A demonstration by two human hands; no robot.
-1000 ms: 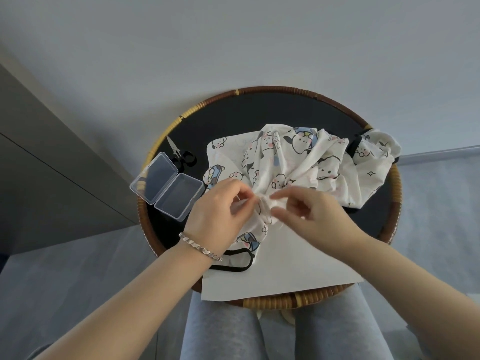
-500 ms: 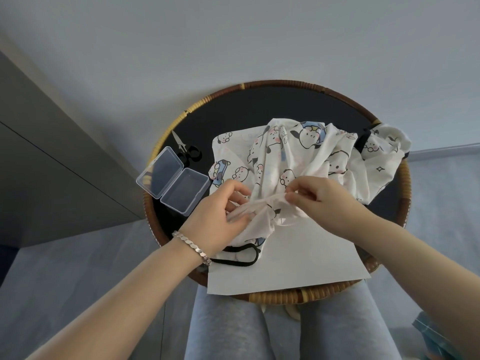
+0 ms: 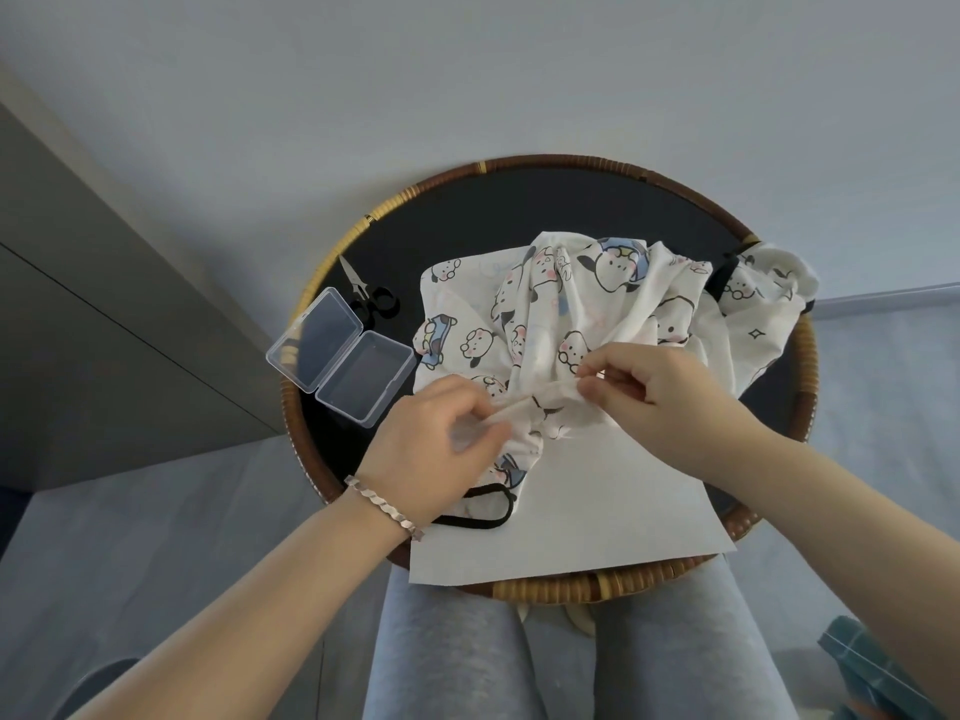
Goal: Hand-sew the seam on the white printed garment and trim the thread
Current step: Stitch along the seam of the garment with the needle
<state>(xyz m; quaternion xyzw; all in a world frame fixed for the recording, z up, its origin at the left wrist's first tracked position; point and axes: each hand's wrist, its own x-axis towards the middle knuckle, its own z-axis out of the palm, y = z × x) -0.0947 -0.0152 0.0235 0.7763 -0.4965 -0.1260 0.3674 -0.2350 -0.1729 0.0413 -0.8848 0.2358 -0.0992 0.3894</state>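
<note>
As my left hand (image 3: 441, 449) and right hand (image 3: 654, 392) each pinch one end of a taut fold, I see the white cartoon-printed fabric garment (image 3: 571, 304) bunched partly on a white paper sheet (image 3: 597, 511). Both lie on the round black bench with woven rattan rim (image 3: 519, 210). Left of them sit an open clear plastic box (image 3: 343, 356) and small black-handled scissors (image 3: 371, 298); pale wall (image 3: 467, 70) and grey floor (image 3: 156, 537) surround.

garment (image 3: 597, 309) on tray (image 3: 545, 200) — case (image 3: 340, 356) left, scissors (image 3: 371, 296) behind

Garment (image 3: 618, 309) soft matt printed cloth; box (image 3: 340, 356) clear glossy plastic; tray rim (image 3: 802, 407) woven rattan; bracelet (image 3: 384, 509) shiny metal.
</note>
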